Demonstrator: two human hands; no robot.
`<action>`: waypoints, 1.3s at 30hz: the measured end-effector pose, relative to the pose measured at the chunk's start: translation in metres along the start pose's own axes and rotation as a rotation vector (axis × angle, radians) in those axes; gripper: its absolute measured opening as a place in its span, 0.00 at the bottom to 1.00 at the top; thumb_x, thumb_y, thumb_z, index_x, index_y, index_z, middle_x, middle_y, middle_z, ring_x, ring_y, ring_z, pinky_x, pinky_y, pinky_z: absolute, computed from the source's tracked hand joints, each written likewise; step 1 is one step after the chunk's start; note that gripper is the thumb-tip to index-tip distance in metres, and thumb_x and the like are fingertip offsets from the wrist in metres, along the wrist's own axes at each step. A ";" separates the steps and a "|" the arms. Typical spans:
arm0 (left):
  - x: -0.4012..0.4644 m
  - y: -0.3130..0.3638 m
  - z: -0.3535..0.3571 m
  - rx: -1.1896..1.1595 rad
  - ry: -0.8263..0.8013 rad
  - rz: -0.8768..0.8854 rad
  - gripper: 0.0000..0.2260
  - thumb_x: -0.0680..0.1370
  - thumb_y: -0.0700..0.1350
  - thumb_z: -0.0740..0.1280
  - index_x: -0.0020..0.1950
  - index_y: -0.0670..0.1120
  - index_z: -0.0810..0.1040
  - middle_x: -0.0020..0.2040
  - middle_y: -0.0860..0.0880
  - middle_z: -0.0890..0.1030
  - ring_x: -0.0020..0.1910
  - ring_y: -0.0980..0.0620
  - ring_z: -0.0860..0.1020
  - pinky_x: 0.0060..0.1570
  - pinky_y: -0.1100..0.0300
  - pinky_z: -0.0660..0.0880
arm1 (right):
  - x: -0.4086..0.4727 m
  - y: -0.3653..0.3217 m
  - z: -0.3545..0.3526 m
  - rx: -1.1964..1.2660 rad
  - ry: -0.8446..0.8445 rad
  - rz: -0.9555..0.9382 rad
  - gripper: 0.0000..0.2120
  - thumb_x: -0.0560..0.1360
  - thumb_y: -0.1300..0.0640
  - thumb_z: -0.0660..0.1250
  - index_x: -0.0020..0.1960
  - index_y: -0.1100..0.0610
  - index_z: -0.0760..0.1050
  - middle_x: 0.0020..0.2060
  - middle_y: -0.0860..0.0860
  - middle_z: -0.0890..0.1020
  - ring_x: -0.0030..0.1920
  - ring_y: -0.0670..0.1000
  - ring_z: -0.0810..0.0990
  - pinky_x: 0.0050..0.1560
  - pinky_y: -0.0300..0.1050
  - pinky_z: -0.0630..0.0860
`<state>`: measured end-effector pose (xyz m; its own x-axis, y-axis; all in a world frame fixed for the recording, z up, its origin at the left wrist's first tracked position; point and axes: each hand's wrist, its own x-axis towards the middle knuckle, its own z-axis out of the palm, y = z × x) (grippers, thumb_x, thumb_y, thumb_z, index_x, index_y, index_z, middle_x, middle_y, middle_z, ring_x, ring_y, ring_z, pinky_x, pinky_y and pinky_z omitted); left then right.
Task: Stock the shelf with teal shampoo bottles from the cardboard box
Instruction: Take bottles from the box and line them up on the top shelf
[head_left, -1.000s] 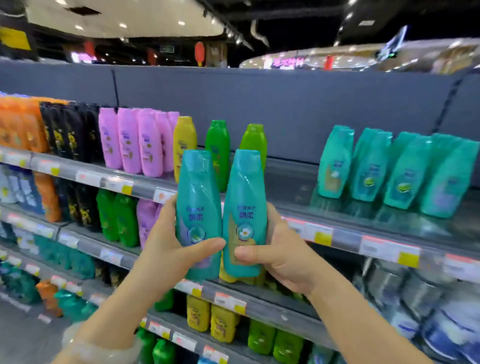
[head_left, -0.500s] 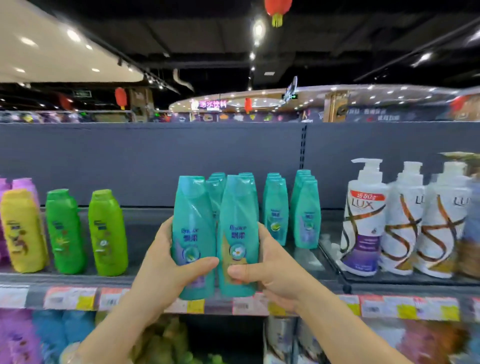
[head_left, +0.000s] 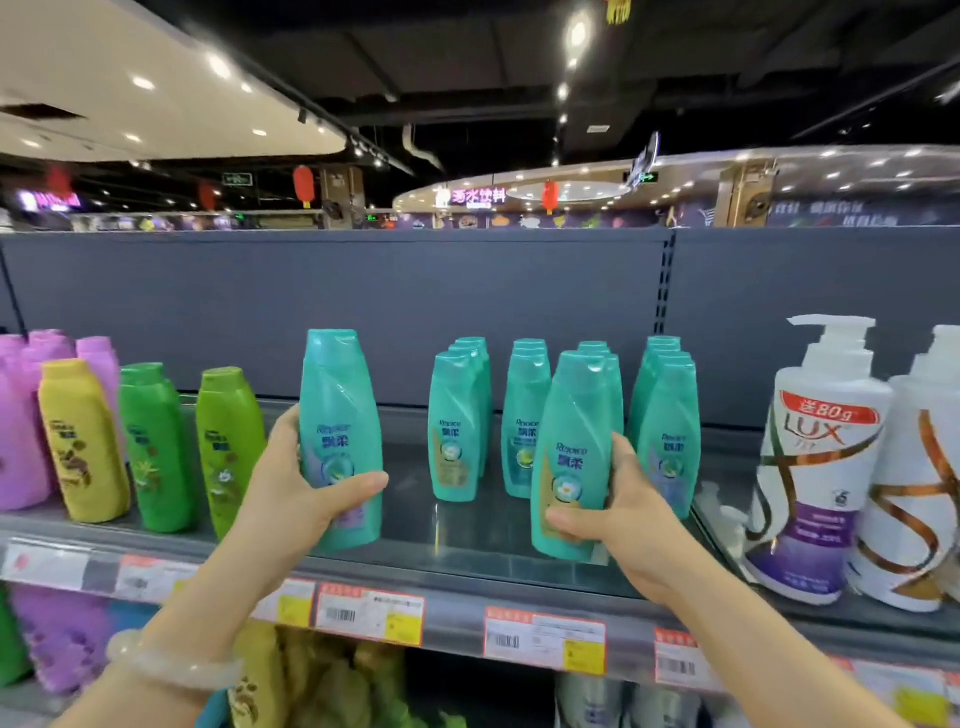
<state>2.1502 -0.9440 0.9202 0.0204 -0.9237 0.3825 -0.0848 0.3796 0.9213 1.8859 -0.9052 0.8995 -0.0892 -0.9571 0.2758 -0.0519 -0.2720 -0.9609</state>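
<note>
I see my left hand (head_left: 296, 483) gripping one teal shampoo bottle (head_left: 340, 441) upright, thumb across its front, at the front of the top shelf (head_left: 467, 525), just right of two green bottles (head_left: 156, 447) and a yellow bottle (head_left: 83, 441). My right hand (head_left: 618, 514) grips a second teal bottle (head_left: 574, 457) upright, well apart from the first, its base at the shelf's glossy surface in front of the stocked teal rows (head_left: 524, 415). Those rows stand four across against the grey back panel (head_left: 363, 312). Pink bottles (head_left: 26, 415) sit far left; white LUX pump bottles (head_left: 815, 457) stand at right. Price tags (head_left: 545, 642) line the shelf edge. A pale bangle (head_left: 171, 660) circles my left wrist.
</note>
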 end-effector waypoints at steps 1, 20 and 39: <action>0.003 -0.003 0.002 0.005 -0.013 -0.002 0.29 0.65 0.32 0.76 0.60 0.50 0.68 0.51 0.48 0.80 0.48 0.48 0.81 0.38 0.58 0.80 | 0.004 0.004 0.008 -0.006 -0.007 0.014 0.30 0.66 0.75 0.71 0.56 0.46 0.67 0.48 0.50 0.81 0.48 0.51 0.81 0.49 0.49 0.80; 0.048 -0.046 0.000 -0.107 -0.177 -0.043 0.25 0.73 0.37 0.69 0.64 0.53 0.64 0.56 0.50 0.79 0.53 0.53 0.80 0.49 0.59 0.79 | 0.058 0.040 0.090 -0.252 0.094 0.138 0.19 0.65 0.61 0.77 0.51 0.55 0.72 0.46 0.50 0.81 0.43 0.44 0.78 0.44 0.34 0.75; 0.062 -0.054 0.005 -0.067 -0.222 -0.059 0.24 0.74 0.36 0.67 0.63 0.56 0.63 0.57 0.49 0.77 0.56 0.49 0.77 0.58 0.49 0.74 | 0.063 0.038 0.099 -0.427 0.155 0.134 0.21 0.65 0.54 0.78 0.51 0.55 0.70 0.41 0.43 0.77 0.40 0.39 0.75 0.38 0.29 0.71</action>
<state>2.1514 -1.0219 0.8942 -0.1971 -0.9301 0.3101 -0.0233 0.3206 0.9469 1.9771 -0.9854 0.8779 -0.2689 -0.9459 0.1818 -0.4316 -0.0504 -0.9006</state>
